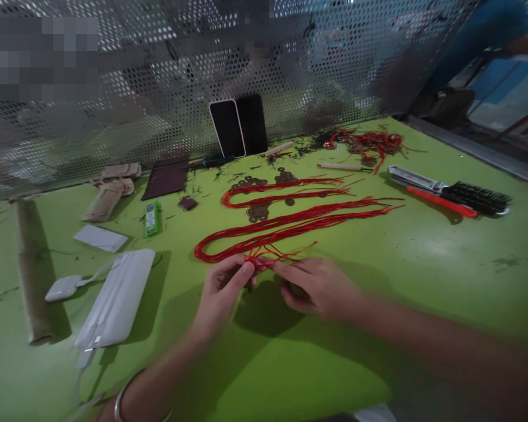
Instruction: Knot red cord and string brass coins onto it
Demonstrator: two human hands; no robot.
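A bundle of thin red cords (290, 225) lies looped across the near middle of the green table (444, 258), its near end pinched between both hands. The left hand (222, 287) grips the strands with thumb and forefinger; the right hand (314, 284) closes on them from the right. It looks like knotting or binding, which calls for steady tension. Farther off lie round dark coins (257, 212), and to the right a bristly black brush (477, 197).
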